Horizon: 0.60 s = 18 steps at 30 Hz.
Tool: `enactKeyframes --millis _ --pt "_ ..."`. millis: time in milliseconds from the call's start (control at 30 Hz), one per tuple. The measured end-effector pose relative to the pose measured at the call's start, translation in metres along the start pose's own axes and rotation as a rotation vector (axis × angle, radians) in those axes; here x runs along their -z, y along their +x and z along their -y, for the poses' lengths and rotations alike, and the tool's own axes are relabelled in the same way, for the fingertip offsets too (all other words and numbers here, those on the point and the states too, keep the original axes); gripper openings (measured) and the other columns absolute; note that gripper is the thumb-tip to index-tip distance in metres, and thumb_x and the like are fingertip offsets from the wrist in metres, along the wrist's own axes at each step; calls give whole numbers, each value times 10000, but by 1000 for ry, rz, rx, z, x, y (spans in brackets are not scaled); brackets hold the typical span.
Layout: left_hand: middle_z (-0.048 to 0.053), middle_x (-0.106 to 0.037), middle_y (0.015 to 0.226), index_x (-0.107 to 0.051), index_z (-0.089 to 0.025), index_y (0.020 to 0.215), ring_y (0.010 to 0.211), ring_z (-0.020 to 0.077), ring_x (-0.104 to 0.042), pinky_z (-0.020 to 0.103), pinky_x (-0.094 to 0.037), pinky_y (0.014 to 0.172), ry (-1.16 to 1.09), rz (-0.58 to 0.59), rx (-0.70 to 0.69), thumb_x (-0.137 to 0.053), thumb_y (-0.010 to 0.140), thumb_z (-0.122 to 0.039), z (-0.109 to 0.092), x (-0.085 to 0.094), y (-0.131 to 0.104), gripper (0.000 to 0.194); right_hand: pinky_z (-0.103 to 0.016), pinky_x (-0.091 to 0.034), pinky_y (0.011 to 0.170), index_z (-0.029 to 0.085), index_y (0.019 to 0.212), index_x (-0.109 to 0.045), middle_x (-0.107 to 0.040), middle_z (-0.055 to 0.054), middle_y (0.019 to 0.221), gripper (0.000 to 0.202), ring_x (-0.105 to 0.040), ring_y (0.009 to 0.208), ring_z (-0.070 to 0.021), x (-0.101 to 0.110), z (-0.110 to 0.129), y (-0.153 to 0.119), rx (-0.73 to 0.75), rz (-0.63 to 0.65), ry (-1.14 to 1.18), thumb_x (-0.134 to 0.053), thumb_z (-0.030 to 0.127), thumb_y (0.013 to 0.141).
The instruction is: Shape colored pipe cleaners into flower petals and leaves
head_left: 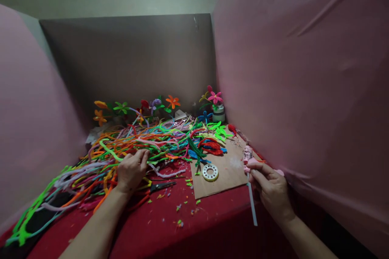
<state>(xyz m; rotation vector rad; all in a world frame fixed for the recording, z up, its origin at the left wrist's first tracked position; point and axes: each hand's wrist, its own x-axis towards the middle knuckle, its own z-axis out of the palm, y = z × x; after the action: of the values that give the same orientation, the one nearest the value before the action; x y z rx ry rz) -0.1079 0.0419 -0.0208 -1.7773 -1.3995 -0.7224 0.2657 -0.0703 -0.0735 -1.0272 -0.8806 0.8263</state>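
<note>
My left hand (132, 169) is closed, thumb pressed to the curled fingers, over the near edge of a pile of coloured pipe cleaners (154, 139). A lime green pipe cleaner (110, 151) runs up to its knuckles; what the fingers pinch, if anything, is hidden. At the right, my right hand (271, 188) grips the rear of a pink glue gun (248, 153) with thumb and fingertips. A whitish glue stick (252, 206) sticks out of it toward me, past the table's front edge. Part of the gun is behind my fingers.
A cardboard sheet (225, 178) carries a white ring-shaped tape spool (210, 173) and red and green looped pieces (212, 145). Dark-handled scissors (162, 186) lie on the red cloth (146, 230) among scraps. Pipe-cleaner flowers (173, 101) stand behind; pink-draped walls (304, 81) flank the table.
</note>
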Motion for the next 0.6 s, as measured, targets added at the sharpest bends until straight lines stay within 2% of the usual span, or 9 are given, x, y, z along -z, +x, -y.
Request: enactKeyframes --millis 200,467,600 --pt "32 -623 614 -645 -215 802 595 176 -530 250 -356 564 -47 24 -2 -396 853 -376 -3 1 0 301 -211 -315 442 143 820 -621 -479 24 546 150 -393 476 -89 -4 12 -6 1 56 -106 -589 263 736" --pt "27 -657 697 -627 -222 819 612 181 -535 273 -397 599 -194 39 43 -416 839 -399 -1 0 -5 276 -202 -411 475 180 796 -668 -537 -2 574 144 -498 522 -121 1 5 -12 -15 10 -140 -629 273 692" --pt "24 -655 761 -607 -223 895 654 181 -543 288 -421 641 -305 48 105 -459 824 -383 -13 9 -8 229 -196 -433 463 184 770 -686 -575 -25 573 160 -537 512 -132 4 2 -15 -58 -31 -130 -664 292 653"
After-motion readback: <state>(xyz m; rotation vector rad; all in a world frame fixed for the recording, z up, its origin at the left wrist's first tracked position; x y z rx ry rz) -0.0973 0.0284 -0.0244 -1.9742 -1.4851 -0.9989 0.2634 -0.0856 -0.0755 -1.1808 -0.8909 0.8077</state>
